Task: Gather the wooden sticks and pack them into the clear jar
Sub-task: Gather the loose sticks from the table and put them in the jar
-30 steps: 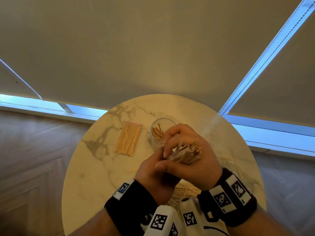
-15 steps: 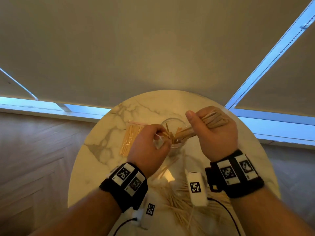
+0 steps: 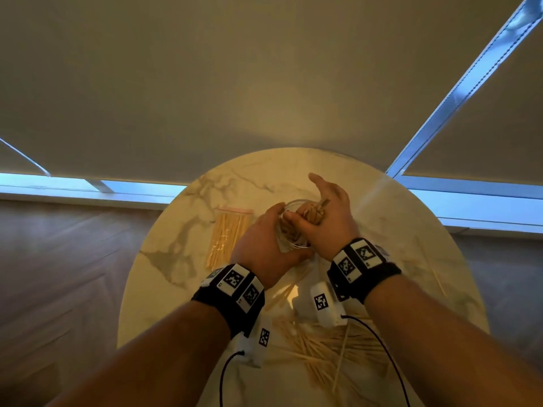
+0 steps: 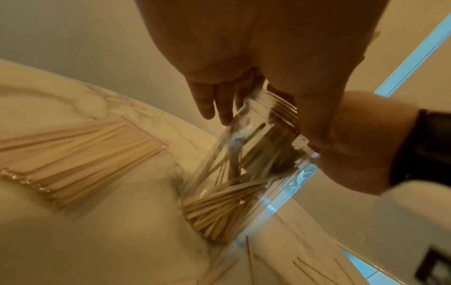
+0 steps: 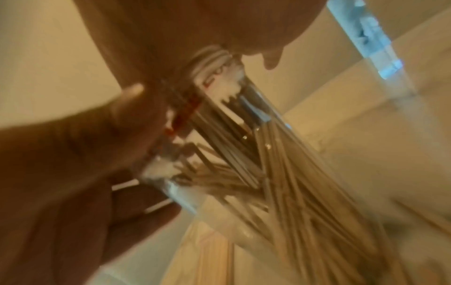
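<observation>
The clear jar (image 3: 293, 233) stands mid-table on the round marble table (image 3: 411, 230), with several wooden sticks inside (image 4: 219, 208). My left hand (image 3: 261, 239) grips the jar near its rim, its fingers (image 4: 207, 102) on the far side. My right hand (image 3: 332, 218) is over the jar mouth. Its thumb wraps a bundle of wooden sticks (image 3: 313, 214) going into the jar, while its fingers stretch out straight. The right wrist view is blurred and shows the jar (image 5: 292, 192) full of slanting sticks.
A clear bag of sticks (image 3: 229, 236) lies just left of the jar. A loose pile of sticks (image 3: 323, 348) is spread near the table's front edge under my wrists. A single stick (image 3: 439, 282) lies at the right. Window blinds hang beyond the table.
My right hand swung the bundle from beside the jar to over its mouth, and its fingers spread. My left hand shifted from the rim to gripping the jar's side.
</observation>
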